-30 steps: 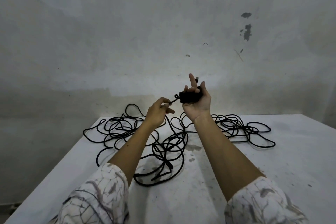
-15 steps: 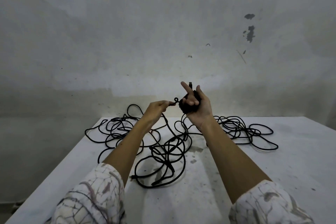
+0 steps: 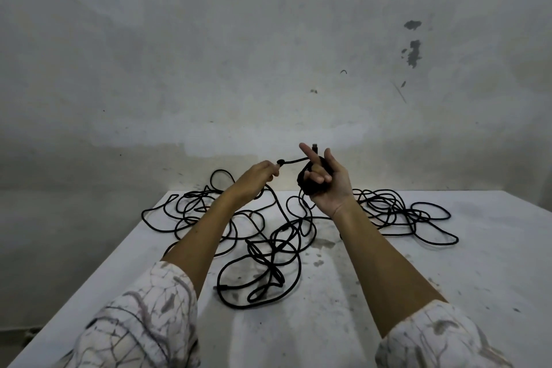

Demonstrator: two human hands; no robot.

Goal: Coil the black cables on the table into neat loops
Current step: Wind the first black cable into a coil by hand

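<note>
Both hands are raised above the far half of the white table point(image 3: 388, 293). My right hand point(image 3: 327, 185) faces palm towards me and holds a small tight coil of black cable point(image 3: 304, 181) wound around its fingers; the index finger points up and a plug tip sticks out above it. My left hand point(image 3: 257, 178) pinches the same cable a short way to the left, and the strand runs taut between the hands. From there the cable drops into the loose black tangle point(image 3: 268, 251) spread over the table.
More loose loops lie at the far left point(image 3: 191, 209) and far right point(image 3: 400, 215) of the table. A stained grey wall stands right behind the table's far edge. The table's left edge drops to the floor.
My left hand has moved left and up, drawing the strand tighter away from the coil. My right hand has turned slightly, keeping the coil on its fingers.
</note>
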